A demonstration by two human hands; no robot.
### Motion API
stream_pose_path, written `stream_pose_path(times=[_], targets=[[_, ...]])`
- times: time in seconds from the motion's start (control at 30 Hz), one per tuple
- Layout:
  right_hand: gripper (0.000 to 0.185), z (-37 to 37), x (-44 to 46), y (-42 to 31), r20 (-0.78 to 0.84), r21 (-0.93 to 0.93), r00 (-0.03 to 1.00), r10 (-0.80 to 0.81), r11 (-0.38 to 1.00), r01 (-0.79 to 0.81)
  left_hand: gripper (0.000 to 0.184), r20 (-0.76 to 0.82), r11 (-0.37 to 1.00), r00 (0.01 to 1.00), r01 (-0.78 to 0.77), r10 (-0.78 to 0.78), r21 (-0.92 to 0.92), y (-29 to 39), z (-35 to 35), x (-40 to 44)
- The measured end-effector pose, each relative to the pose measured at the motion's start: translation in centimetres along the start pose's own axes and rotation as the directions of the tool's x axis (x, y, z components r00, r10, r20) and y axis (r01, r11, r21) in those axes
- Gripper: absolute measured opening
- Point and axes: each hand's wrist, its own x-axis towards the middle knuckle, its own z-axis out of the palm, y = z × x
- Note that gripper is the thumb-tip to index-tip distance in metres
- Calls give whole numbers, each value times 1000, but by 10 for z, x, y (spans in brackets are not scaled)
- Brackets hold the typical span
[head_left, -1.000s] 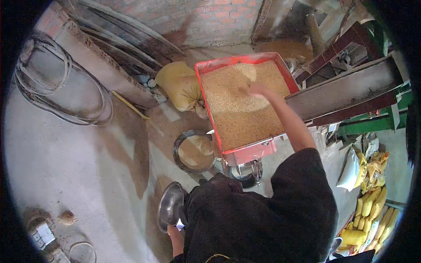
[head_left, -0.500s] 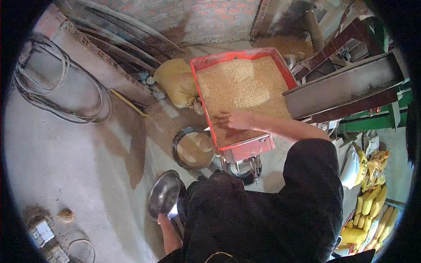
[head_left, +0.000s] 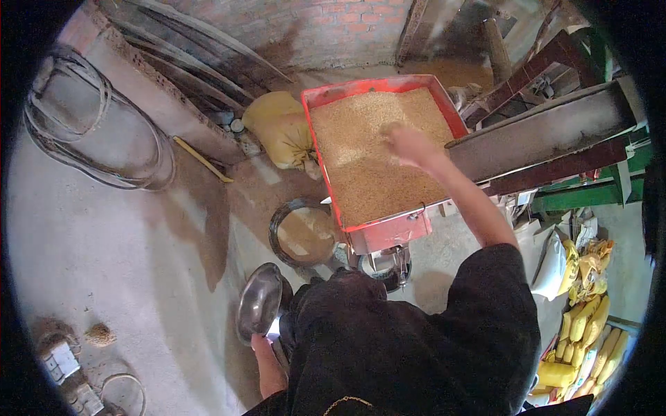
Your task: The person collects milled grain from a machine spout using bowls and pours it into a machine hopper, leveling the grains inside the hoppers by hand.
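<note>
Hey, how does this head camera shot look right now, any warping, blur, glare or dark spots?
Head view: dark round corners and warped edges, like a very wide lens; the right hand looks smeared, probably from motion; a pale bright patch lies on the grain; the bowl in the left hand shines; the black shirt shows little detail.

Two hands [head_left: 408, 144], one metal bowl [head_left: 258, 305], one red hopper [head_left: 390, 236], one grey chute [head_left: 541, 135], one yellow stick [head_left: 202, 159]
</note>
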Motion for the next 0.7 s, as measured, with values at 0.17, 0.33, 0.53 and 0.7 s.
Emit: stream_pose_path(times=[0.17, 0.33, 0.53, 0.7], targets=[[14, -61, 8, 16, -582, 116, 779, 234, 972, -205, 8, -22, 737, 984, 118, -178, -665, 28, 2, -15], [8, -49, -5, 17, -650, -94, 750, 126, 965, -244, 27, 1, 723, 986, 123, -166, -680, 19, 10, -8], [26, -76, -25, -23, -571, 415, 540, 619, 785, -461, 27, 179, 149, 957, 215, -227, -965, 23, -14, 20], [41, -77, -44, -55, -587, -159, 732, 347, 837, -524, 17, 451, -274, 830, 374, -327, -886, 13, -38, 55]])
